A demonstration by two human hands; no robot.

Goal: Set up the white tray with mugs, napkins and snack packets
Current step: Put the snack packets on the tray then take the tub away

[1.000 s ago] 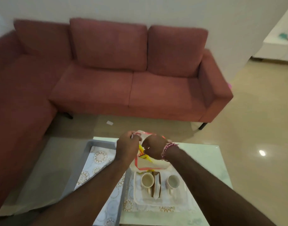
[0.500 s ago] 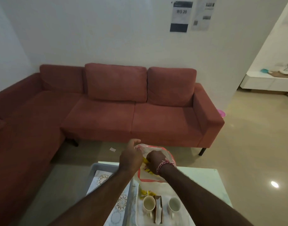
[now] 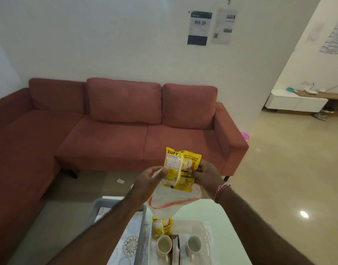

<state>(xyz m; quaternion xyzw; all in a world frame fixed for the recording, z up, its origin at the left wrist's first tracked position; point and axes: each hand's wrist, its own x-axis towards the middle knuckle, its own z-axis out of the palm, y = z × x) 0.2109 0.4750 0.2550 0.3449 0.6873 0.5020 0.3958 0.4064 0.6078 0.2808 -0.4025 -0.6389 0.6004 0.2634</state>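
Observation:
My right hand [image 3: 206, 174] pinches a yellow snack packet [image 3: 180, 168] and holds it upright above the table. My left hand [image 3: 148, 181] grips the edge of a clear plastic bag [image 3: 171, 204] with a red rim, which hangs below the packet. On the white tray [image 3: 200, 226] lie a second yellow snack packet [image 3: 161, 227], two pale mugs [image 3: 164, 243] [image 3: 194, 243] and a brown napkin stack [image 3: 175, 247] between them.
The tray rests on a glass coffee table [image 3: 206, 211]. A grey tray with a patterned mat [image 3: 130, 243] sits to its left. A red corner sofa [image 3: 126, 127] stands behind, and open floor [image 3: 288, 169] lies to the right.
My right hand has pulled a yellow snack packet up out of the plastic bag. The view has tilted upward, showing more wall and less table.

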